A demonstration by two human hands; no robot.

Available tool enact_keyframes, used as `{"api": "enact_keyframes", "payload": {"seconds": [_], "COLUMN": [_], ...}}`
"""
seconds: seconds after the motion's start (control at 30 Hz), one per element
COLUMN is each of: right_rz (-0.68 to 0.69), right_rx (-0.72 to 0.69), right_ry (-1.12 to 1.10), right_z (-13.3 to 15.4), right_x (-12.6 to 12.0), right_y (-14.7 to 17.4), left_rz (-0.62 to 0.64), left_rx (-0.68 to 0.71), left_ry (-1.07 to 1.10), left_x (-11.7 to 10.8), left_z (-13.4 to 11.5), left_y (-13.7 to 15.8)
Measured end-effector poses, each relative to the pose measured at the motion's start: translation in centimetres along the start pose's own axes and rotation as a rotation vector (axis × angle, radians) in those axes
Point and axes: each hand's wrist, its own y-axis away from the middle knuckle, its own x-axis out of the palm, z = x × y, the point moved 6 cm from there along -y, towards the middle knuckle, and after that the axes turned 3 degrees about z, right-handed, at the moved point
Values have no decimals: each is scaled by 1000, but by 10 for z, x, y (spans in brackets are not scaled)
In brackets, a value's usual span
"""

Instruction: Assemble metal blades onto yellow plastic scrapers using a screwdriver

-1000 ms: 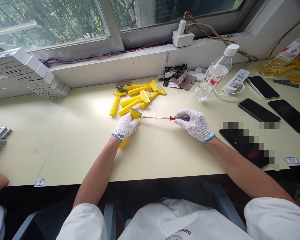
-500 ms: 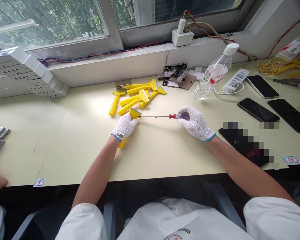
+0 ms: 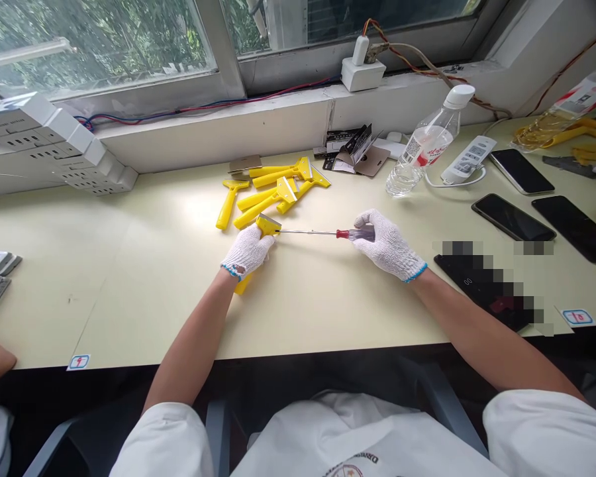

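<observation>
Pale tabletop (image 3: pixel 153 285) carries everything. Below its front edge, white shirt (image 3: pixel 298 437) has upside-down lettering, too blurry to read. Stacked white boxes (image 3: pixel 24 126) at back edge, far L; print too small. Pile of yellow scrapers (image 3: pixel 253 213) nr back edge, abt mid; no lettering legible. Dark phone (image 3: pixel 481 295) nr front R corner, partly pixelated, "00" readable on screen. Clear bottle (image 3: pixel 427 142) nr back edge, R of mid; red/white label w/ barcode, brand name not readable.

R hand (image 3: pixel 390 246), gloved, mid tabletop: thumb + fingers clamped round the handle of a screwdriver (image 3: pixel 345 234), red collar showing. L hand (image 3: pixel 247 252), also gloved, btwn pile & front edge, closed on a scraper (image 3: pixel 267 226); its handle pokes out below, pointing at front edge. Driver tip's at the scraper head; exact contact too small to tell.

Black card packs (image 3: pixel 360 147) at back edge, print too fine. Front-edge tags: R tag (image 3: pixel 578 317) looks like "10"; L tag (image 3: pixel 79 362) has one red character, unclear.

Vs 1 s ago: R fingers sit farther back from the collar; L hand, scraper & pile abt same.
</observation>
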Motion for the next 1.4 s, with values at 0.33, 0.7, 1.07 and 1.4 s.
{"api": "enact_keyframes", "payload": {"seconds": [0.33,0.7,1.07,1.4], "right_rz": [15,24,151,130], "right_rx": [120,-4,214,45], "right_ry": [-101,13,54,-9], "right_z": [5,6,-5,-1], "right_x": [-3,0,4,7], "right_y": [3,-1,2,-1], "left_rz": [-5,-1,-55,-58], "left_rx": [-28,-1,64,73], "left_ry": [-15,14,9,26], "left_x": [-2,-1,-3,-4], "left_z": [-1,4,5,6], "left_y": [0,-3,-6,-7]}}
